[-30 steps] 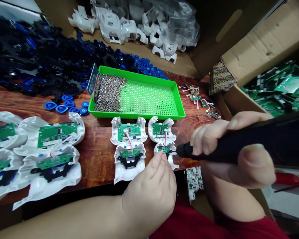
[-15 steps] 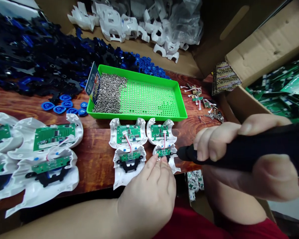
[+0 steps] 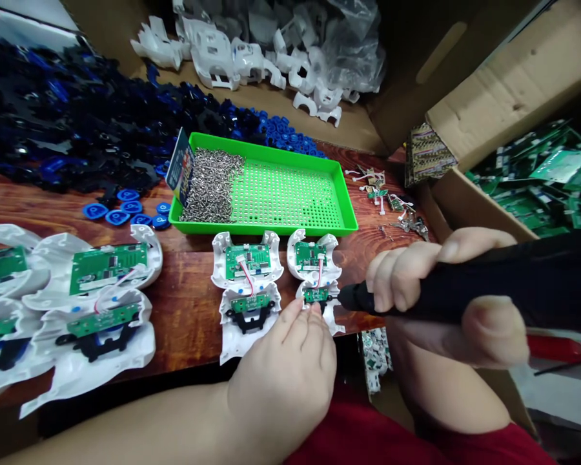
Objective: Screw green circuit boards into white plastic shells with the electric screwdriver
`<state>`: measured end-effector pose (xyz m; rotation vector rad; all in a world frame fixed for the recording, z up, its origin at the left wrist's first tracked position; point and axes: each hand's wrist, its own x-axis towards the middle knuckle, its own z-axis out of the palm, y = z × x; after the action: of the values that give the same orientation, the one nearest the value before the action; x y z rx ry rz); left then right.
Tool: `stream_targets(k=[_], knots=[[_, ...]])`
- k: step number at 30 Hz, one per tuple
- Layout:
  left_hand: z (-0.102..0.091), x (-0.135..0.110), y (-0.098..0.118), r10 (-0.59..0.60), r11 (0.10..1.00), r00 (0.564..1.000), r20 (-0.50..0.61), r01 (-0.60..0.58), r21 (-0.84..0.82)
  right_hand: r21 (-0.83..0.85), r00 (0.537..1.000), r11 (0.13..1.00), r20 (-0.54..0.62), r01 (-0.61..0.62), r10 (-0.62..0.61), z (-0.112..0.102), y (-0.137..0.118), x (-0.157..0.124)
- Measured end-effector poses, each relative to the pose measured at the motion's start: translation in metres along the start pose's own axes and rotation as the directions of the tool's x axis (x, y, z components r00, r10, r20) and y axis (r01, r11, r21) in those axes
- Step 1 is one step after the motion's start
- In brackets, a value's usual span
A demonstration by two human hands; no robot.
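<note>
My right hand [image 3: 445,290] is wrapped around a black electric screwdriver [image 3: 494,278], its tip pointing left at the side of a small green circuit board [image 3: 314,295]. That board sits in the lower half of a white plastic shell [image 3: 333,316]. My left hand [image 3: 290,361] presses its bunched fingers on this lower half, hiding part of it and of a black bracket. A red and white cable [image 3: 319,271] links the board to a larger green circuit board [image 3: 310,256] in the upper half. To the left lies a similar open shell [image 3: 230,345] with boards and a black bracket.
Behind the shells stands a green perforated tray [image 3: 271,227] with loose screws [image 3: 208,184]. Blue buttons [image 3: 117,217] and dark blue parts [image 3: 77,116] lie left. More fitted shells [image 3: 140,349] are at the left. Boxes hold white shells [image 3: 213,51] and green boards [image 3: 523,194].
The view has shifted slightly. Both hands keep nearly the same place by the right shell, and the screwdriver tip stays beside the small board. A red-handled object now shows below the screwdriver.
</note>
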<state>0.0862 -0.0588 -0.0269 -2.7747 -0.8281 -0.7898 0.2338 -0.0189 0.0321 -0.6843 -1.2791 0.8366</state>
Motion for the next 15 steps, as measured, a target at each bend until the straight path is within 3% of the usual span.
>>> stream_targets(k=[6,9,12,15], knots=[[0.001,-0.001,0.003,0.001,0.999,1.000,0.017,-0.002,0.049,0.036,0.996,0.997,0.040,0.072,-0.073,-0.013,-0.010,0.022],[0.002,0.000,0.004,-0.011,0.998,0.999,0.034,0.009,0.070,-0.050,0.982,0.984,-0.073,0.174,-0.177,-0.017,-0.008,0.047],[0.003,0.001,0.004,-0.021,0.996,0.999,0.038,0.018,0.088,-0.121,0.933,0.956,-0.216,0.269,-0.289,-0.018,0.018,0.077],[0.005,0.001,0.005,-0.018,0.996,0.998,0.061,0.013,0.094,-0.185,0.919,0.944,-0.241,0.273,-0.313,-0.021,0.054,0.104]])
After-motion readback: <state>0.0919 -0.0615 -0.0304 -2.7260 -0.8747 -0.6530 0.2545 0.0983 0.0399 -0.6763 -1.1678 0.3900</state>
